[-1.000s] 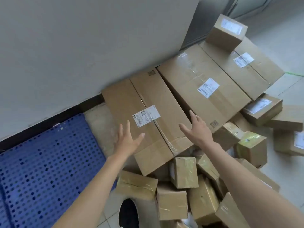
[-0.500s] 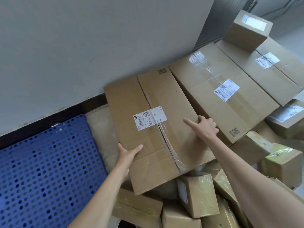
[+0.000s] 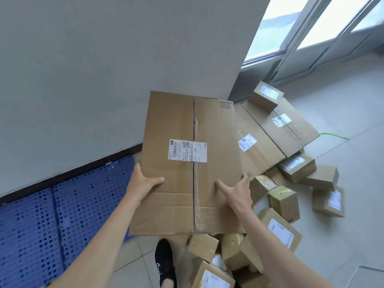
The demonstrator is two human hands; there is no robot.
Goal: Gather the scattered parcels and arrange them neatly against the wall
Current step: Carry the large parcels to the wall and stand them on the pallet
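Note:
A large flat cardboard box (image 3: pixel 187 125) with a white label is lifted off the pile and held tilted in front of the grey wall (image 3: pixel 104 69). My left hand (image 3: pixel 142 181) grips its left edge, thumb on top. My right hand (image 3: pixel 239 191) grips its right edge, fingers spread on the top face. Two more large flat boxes (image 3: pixel 257 150) (image 3: pixel 291 129) lie to the right against the wall's corner, with a small box (image 3: pixel 266 96) on top. Several small parcels (image 3: pixel 284 202) lie scattered on the floor at the lower right.
A blue perforated plastic pallet (image 3: pixel 52 225) lies on the floor at the left along the wall. My black shoe (image 3: pixel 164 262) stands on the tiled floor below the held box. Glass doors (image 3: pixel 311 34) are at the upper right, and a green cable (image 3: pixel 334 136) runs across the floor.
Both hands closed on the large labelled box's side edges and raised it off the pile, turning it toward me. The view swung up and right, showing the glass doors.

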